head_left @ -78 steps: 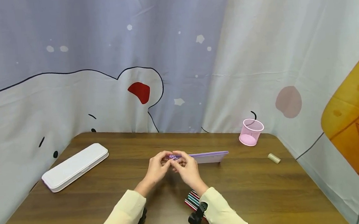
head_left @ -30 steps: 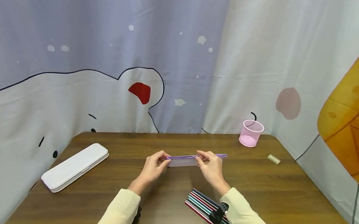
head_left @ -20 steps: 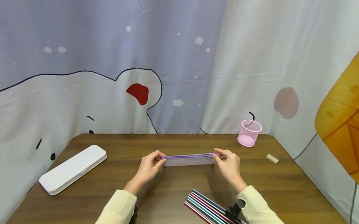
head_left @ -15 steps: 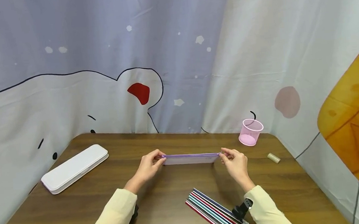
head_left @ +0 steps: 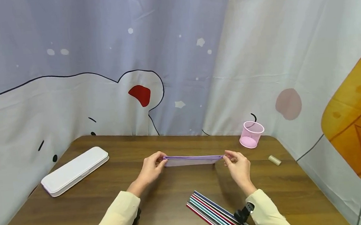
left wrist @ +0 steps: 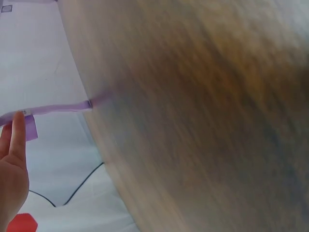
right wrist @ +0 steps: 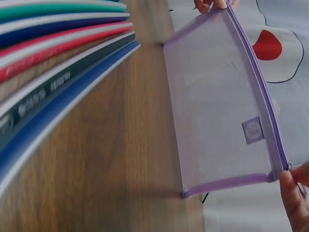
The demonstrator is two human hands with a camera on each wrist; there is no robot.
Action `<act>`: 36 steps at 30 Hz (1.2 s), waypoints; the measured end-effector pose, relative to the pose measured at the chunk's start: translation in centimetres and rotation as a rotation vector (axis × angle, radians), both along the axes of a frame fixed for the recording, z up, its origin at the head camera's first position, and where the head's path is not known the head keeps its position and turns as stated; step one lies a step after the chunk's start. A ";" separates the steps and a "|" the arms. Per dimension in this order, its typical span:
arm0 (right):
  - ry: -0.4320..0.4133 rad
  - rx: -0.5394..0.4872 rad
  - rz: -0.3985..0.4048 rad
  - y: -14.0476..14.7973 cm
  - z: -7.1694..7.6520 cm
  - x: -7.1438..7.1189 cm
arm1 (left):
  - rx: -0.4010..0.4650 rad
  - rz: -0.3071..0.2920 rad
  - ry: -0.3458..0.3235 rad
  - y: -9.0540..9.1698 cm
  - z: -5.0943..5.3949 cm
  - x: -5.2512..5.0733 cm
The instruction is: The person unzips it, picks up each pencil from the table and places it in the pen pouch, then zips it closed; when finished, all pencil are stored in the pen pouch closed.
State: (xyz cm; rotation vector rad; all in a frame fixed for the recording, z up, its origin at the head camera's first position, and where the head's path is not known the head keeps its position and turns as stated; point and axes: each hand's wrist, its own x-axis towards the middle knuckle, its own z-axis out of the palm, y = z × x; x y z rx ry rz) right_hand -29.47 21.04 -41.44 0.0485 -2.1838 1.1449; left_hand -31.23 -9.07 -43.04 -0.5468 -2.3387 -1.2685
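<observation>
A pale purple mesh zip pouch (head_left: 190,160) stands upright on the wooden table, its zipper edge on top. The left hand (head_left: 150,169) pinches its top left corner; in the left wrist view that hand (left wrist: 14,169) shows at the purple edging (left wrist: 58,108). At the top right corner the right hand (head_left: 239,168) pinches the end of the zipper. The right wrist view shows the pouch (right wrist: 217,106) side-on with a small label, and the right hand's fingers (right wrist: 292,195) at the zipper pull. Along its whole length the zipper looks drawn together.
Several striped pencils (head_left: 212,210) lie near the right forearm, at the table's front. A white case (head_left: 75,171) lies at the left. Back right stands a pink mesh cup (head_left: 251,135), with a small pale cylinder (head_left: 274,160) nearer. A curtain (head_left: 176,56) hangs behind the table.
The right hand has moved from beside the left hand along the pouch's top edge to its right end. The left hand has shifted slightly left, still pinching. More of the pencils shows.
</observation>
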 end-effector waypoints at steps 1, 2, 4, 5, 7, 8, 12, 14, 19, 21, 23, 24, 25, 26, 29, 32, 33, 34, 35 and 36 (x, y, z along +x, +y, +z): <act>0.008 0.007 -0.026 -0.1 0.0 0.1 | -0.006 0.011 0.009 0.1 0.0 0.0; 0.017 0.012 -0.057 -0.2 0.0 0.1 | -0.009 0.020 0.019 0.2 -0.1 0.1; 0.040 0.007 -0.115 -0.5 0.2 0.3 | -0.011 0.032 0.030 0.4 -0.1 0.1; 0.054 0.004 -0.141 -0.7 0.2 0.4 | -0.013 0.037 0.032 0.5 -0.1 0.2; 0.080 0.000 -0.172 -1.3 0.4 0.5 | -0.019 0.046 0.031 0.8 -0.2 0.2; 0.082 -0.009 -0.167 -1.7 0.5 0.5 | -0.019 0.049 0.032 0.9 -0.2 0.3; -0.040 -0.055 -0.028 -3.7 0.2 0.7 | -0.020 0.047 0.024 1.7 -0.1 0.5; -0.177 -0.120 0.053 -4.8 -0.1 0.7 | -0.018 0.036 0.023 2.1 -0.2 0.7; -0.466 -0.453 0.157 -6.8 -0.7 0.5 | -0.040 -0.021 0.036 2.7 -0.4 1.0; -0.517 -0.601 0.184 -7.4 -0.7 0.4 | -0.052 -0.045 0.035 2.8 -0.5 1.0; -0.539 -0.703 0.206 -7.7 -0.7 0.3 | -0.062 -0.066 0.025 2.8 -0.6 1.1; -0.543 -0.731 0.211 -7.8 -0.7 0.2 | -0.068 -0.077 0.020 2.7 -0.6 1.1; -0.543 -0.747 0.216 -7.8 -0.8 0.2 | -0.074 -0.087 0.016 2.6 -0.7 1.1; -0.543 -0.752 0.220 -7.9 -0.8 0.2 | -0.080 -0.097 0.012 2.5 -0.7 1.2; -0.548 -0.743 0.223 -7.9 -1.0 0.2 | -0.126 -0.103 0.001 2.4 -0.6 1.2; -0.553 -0.726 0.233 -8.0 -1.3 0.3 | -0.212 -0.062 0.011 2.5 -0.3 1.1; -0.555 -0.721 0.236 -8.1 -1.4 0.3 | -0.249 -0.044 0.021 2.7 -0.1 1.0; -0.556 -0.715 0.242 -8.2 -1.5 0.3 | -0.287 -0.028 0.033 2.9 0.0 1.0; -0.556 -0.711 0.247 -8.3 -1.6 0.4 | -0.322 -0.018 0.043 3.1 0.2 0.9; -0.554 -0.704 0.253 -8.4 -1.6 0.4 | -0.352 -0.017 0.050 3.4 0.3 0.9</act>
